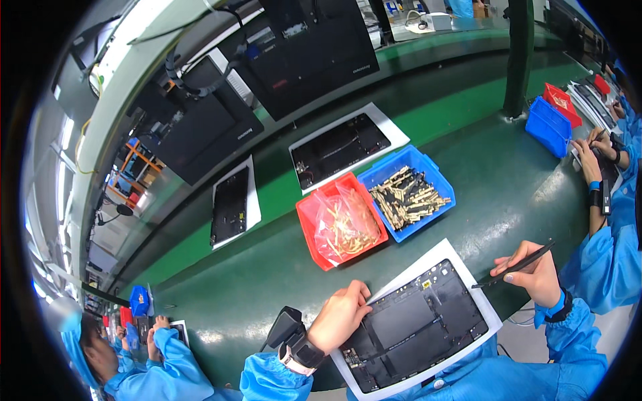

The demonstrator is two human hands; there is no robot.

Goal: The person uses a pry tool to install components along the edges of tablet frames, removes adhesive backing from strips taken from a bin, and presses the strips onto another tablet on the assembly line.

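Tablet: an opened dark tablet (418,324) lies flat on a white sheet (483,304) at the near edge of the counter, between the two hands.
Tablet axis: its long side runs from lower left to upper right, the upper right corner pointing away from the person toward the bins.
Left fingers: curled together, the tips (361,292) pressing on the tablet's upper left edge.
Left hand: the left hand (338,315) comes in from the lower edge, knuckles up, with a black wrist strap and a blue sleeve behind it.
Right fingers: pinched around a thin black stick (515,266), which slants from lower left to upper right, its lower tip just over the sheet's right edge.
Right hand: the right hand (535,274) is raised off the counter to the right of the tablet, wrist bent, with a black band on the wrist.
Near things: a red bin (309,220) holding a clear bag of small brass-coloured parts, and touching its right side a blue bin (438,177) of loose metal brackets.
Farther things: two more opened tablets on white sheets, (341,148) and (231,204), lie on the green belt behind the bins.
Counter: a dark green glossy counter (521,180) curves through the view, with the lighter green belt along its far side.
Room: a factory line; dark monitors hang above the belt, and other people in blue coats work at the far right and lower left.
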